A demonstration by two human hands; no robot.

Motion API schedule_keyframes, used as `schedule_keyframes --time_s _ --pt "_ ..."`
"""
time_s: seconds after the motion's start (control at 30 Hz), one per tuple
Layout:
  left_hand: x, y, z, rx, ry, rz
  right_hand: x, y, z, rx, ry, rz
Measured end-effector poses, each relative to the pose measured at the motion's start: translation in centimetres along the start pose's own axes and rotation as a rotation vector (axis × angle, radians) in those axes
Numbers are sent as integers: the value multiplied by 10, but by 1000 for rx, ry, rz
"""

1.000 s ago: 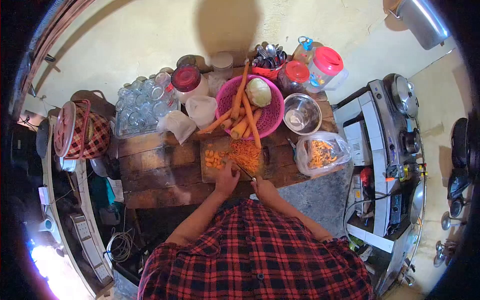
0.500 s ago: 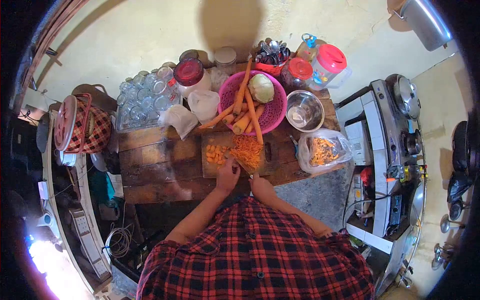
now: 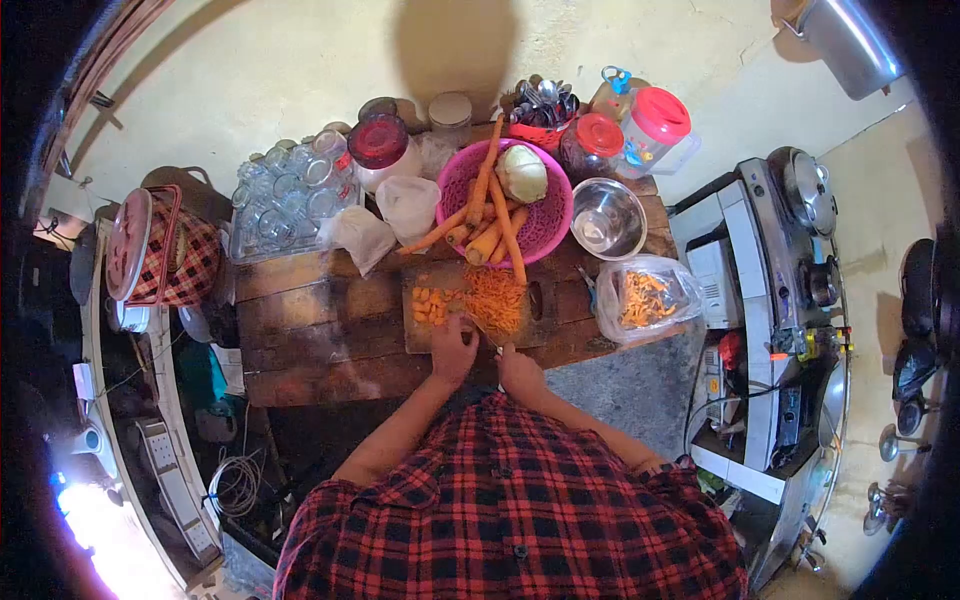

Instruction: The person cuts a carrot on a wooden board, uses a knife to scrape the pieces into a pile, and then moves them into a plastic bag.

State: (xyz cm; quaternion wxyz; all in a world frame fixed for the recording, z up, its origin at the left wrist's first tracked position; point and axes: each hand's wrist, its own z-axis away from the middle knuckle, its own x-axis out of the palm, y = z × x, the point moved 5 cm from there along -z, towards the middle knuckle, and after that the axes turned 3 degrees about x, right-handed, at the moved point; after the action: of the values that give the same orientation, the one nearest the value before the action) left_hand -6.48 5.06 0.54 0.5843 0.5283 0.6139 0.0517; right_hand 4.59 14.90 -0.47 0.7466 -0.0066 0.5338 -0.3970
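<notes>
On the wooden cutting board (image 3: 420, 337) lie a heap of shredded carrot (image 3: 497, 300) and, to its left, several carrot chunks (image 3: 430, 306). My left hand (image 3: 454, 345) is on the board's near side, fingers bent down at the carrot pieces; what they press on is too small to tell. My right hand (image 3: 520, 374) is closed around the handle of a knife (image 3: 488, 335), whose blade points up and left towards my left hand. Behind the board, whole carrots (image 3: 481, 245) and a cabbage (image 3: 522, 173) rest in a pink basket (image 3: 562, 215).
A steel bowl (image 3: 609, 220) and a plastic bag of cut carrot (image 3: 648, 300) are at the right. Tied white bags (image 3: 408, 208), a red-lidded jar (image 3: 378, 143) and a tray of glasses (image 3: 290, 200) stand at the back left. A stove (image 3: 790, 260) is far right.
The whole view has shifted very slightly. My left hand still rests beside the carrot pieces, and my right hand with the knife has hardly moved.
</notes>
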Motion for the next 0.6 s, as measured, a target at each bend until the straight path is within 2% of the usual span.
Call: schedule_keyframes --time_s 0.2,0.3,0.4,0.47,0.5,0.57,0.6 --pt "-3 3 1 -88 -67 3 3 -6 -9 -11 19 -1" --pt "-5 10 -3 -56 -77 -28 -7 2 -4 -11 68 -47" --pt "0 15 -7 56 -42 -127 -22 11 3 9 131 -94" --pt "18 4 -13 -19 -161 59 -34 14 7 -9 236 -133" --pt "14 6 -19 -15 -159 61 -37 15 7 -9 241 -132" --pt "-10 20 -34 187 -48 -32 -40 19 8 14 214 -152" --pt "-18 19 -41 191 -50 -31 -42 21 9 16 217 -154"
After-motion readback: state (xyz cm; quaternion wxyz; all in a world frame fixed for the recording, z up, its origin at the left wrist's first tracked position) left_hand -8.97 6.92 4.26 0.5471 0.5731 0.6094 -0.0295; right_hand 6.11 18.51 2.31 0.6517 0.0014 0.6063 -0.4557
